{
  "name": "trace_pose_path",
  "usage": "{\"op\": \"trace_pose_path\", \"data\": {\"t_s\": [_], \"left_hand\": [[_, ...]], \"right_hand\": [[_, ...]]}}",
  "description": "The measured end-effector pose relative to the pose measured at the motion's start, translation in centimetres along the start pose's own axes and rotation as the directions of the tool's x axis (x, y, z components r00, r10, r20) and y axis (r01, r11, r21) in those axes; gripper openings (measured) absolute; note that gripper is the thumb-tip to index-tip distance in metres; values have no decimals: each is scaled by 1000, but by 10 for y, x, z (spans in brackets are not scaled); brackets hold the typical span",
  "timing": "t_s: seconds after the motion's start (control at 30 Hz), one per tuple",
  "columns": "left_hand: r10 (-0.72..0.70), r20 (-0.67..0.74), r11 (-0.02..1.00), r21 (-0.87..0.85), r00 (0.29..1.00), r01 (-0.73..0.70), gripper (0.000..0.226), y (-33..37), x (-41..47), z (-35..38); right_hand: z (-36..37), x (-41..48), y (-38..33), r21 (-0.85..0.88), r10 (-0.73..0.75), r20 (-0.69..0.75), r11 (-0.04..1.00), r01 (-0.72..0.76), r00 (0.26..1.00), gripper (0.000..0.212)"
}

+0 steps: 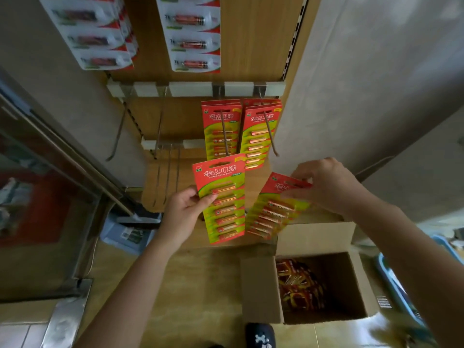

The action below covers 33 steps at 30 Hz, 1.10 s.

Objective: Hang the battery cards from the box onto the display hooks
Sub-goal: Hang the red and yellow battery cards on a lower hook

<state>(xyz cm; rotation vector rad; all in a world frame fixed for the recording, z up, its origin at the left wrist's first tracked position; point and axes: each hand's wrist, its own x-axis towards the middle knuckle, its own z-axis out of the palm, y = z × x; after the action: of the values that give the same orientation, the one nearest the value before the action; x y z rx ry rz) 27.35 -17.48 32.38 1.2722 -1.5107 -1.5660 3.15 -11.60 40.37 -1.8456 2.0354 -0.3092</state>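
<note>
- Shoe (259, 336), cut off at the bottom edge, near a corner of the box (259, 290).
- Empty hooks (160, 126) at left.
- Left hand (184, 209) pinches upright card (222, 199), which overlaps hung cards (259, 136).
- Right hand (326, 187) pinches tilted card (273, 212) by its top.
- Loose cards (300, 285) in open box: dim, blurred.

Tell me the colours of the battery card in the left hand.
Red top, yellow-green lower part, on the battery card in the left hand; head view.

Your left hand (184, 209) and right hand (329, 184) are bare. Your dark shoe (259, 334) bears a white bone-shaped mark.
</note>
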Motion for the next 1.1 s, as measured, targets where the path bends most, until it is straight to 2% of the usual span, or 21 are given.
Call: {"op": "trace_pose_path", "data": {"t_s": [0.1, 0.27, 0.53, 0.63, 0.8, 1.1], "left_hand": [[-17, 22, 1000, -14, 1000, 17, 9, 2, 10, 2], [-24, 44, 1000, -10, 999, 24, 12, 5, 25, 3], [-45, 66, 998, 46, 997, 42, 11, 7, 38, 0], [-50, 84, 997, 56, 995, 46, 13, 5, 42, -1], [-56, 92, 998, 48, 994, 52, 15, -1, 45, 0], [-73, 39, 997, 36, 997, 71, 11, -12, 52, 2]], "right_hand": [[0, 9, 3, 95, 70, -84, 994, -62, 994, 32], [3, 26, 8, 298, 202, -108, 941, -162, 973, 35], [3, 47, 11, 308, 191, 33, 932, -192, 981, 35], [5, 54, 14, 305, 172, 47, 935, -178, 984, 35], [7, 63, 21, 289, 153, 58, 943, -163, 987, 24], [10, 77, 32, 307, 170, 51, 935, -177, 984, 27]]}}
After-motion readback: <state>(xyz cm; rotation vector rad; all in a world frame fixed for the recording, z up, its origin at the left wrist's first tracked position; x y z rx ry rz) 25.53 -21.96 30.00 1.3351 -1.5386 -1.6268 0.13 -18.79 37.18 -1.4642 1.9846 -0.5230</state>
